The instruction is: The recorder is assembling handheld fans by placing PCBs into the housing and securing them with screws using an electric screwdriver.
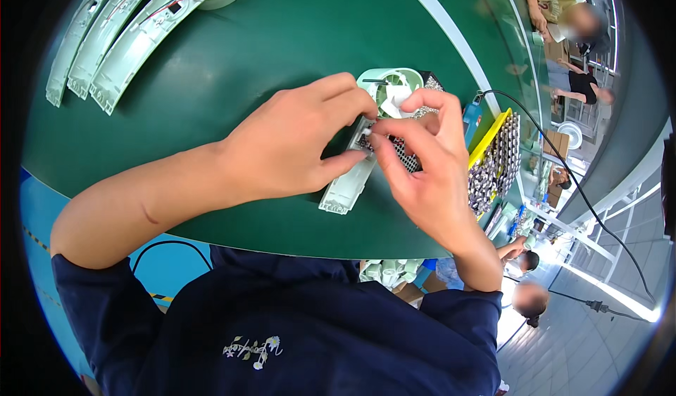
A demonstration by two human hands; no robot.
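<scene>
A pale green plastic housing (pixel 343 190), with a round ring-shaped head (pixel 371 79) and a long narrow handle, lies on the green table in front of me. My left hand (pixel 299 139) has its thumb and index finger on either side of the handle near the head, gripping it. Beside it, my right hand (pixel 431 160) pinches at the same spot with thumb and index finger. What lies between those right fingertips is too small to make out. A white piece (pixel 396 100) shows inside the round head. My fingers hide part of the handle's inside.
Several similar green housings (pixel 134 54) with red and black wires lie at the far left. To the right are a yellow-edged tray (pixel 491 140) of small metal parts and a blue tool (pixel 472 119) near a black cable. Other people (pixel 574 23) are beyond the table.
</scene>
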